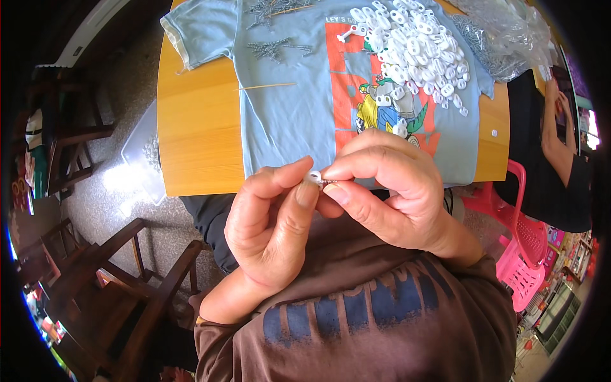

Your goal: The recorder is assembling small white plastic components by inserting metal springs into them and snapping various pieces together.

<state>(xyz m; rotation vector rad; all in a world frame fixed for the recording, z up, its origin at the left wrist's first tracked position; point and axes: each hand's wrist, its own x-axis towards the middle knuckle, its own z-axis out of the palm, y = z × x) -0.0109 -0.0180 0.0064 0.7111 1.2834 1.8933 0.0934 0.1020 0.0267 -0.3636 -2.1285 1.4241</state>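
Between the thumb and fingers of my left hand (264,226) is a small white plastic piece (315,176) with a hole in it. My right hand (394,197) pinches a thin grey screw (329,182), which points into the white piece. Both hands meet just off the table's near edge, above my lap. Beyond them a light blue T-shirt (286,127) lies spread over the table. On it sit a heap of similar white plastic pieces (417,51) at the far right and a small group of screws (270,49) at the far left.
A thin wooden stick (267,86) lies on the shirt. More screws (280,9) are at the far edge, near a clear plastic bag (503,38). The wooden table (197,127) shows at both sides. Another person's arm (555,134) and a pink plastic chair (522,274) are at right.
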